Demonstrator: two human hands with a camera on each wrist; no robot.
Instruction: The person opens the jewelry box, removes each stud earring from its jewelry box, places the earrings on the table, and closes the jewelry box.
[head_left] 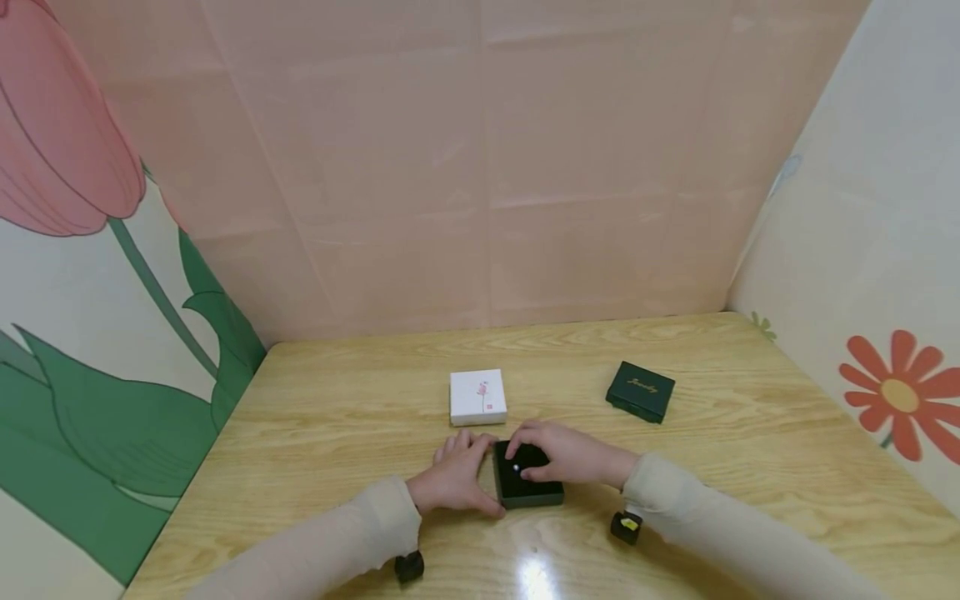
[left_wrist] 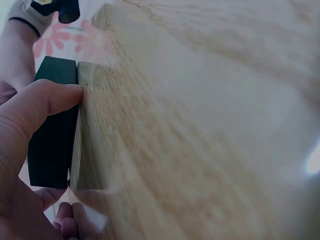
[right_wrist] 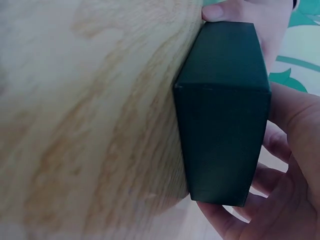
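A small dark green box (head_left: 531, 501) with a black interior lies on the table in front of me, its top uncovered. My left hand (head_left: 457, 483) grips it from the left side, thumb at the near corner and index finger at the far one. In the left wrist view the thumb presses on the green side wall (left_wrist: 52, 140). Over the box is my right hand (head_left: 566, 454), its bent index finger and thumb apart, either side of a tiny shiny piece (head_left: 517, 468) on the black interior. That piece is too small to name.
Behind the hands sits a white square box (head_left: 477, 397) with a pink flower print. Farther right lies another dark green box (head_left: 641, 392) with gold lettering. The wooden table (head_left: 337, 400) ends at a pink backdrop (head_left: 480, 167), with flower-printed sheets at both sides.
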